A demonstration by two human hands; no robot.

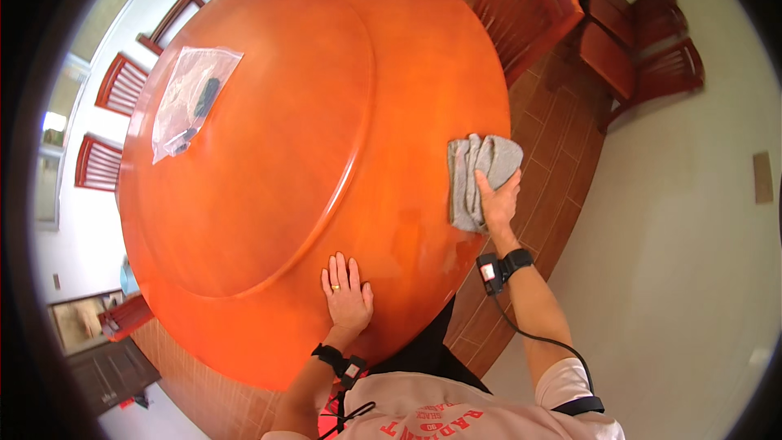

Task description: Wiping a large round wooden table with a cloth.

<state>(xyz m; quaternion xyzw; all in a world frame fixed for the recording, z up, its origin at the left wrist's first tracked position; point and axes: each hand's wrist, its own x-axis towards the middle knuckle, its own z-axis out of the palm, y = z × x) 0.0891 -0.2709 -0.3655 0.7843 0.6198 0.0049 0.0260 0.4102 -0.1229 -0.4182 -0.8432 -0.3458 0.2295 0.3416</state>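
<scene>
A folded grey cloth (465,186) lies at the right edge of a round, orange-brown wooden table (421,153). My right hand (501,198) grips the cloth's right side, thumb on top, with its other fingers partly hidden along the far side. Damp-looking, shiny patches show on the wood below the cloth. My left hand (348,296) rests palm down on the near part of the tabletop, fingers slightly apart and a ring on one finger. Just beyond its fingertips runs the raised rim of a round turntable (256,177) set on the table.
On the turntable lies a clear plastic bag (189,98) with dark items inside. A wooden chair (525,12) stands close against the table's right side. More chairs (635,49) line the right wall, and others (122,84) stand at the left. A cable (537,337) runs along my right arm.
</scene>
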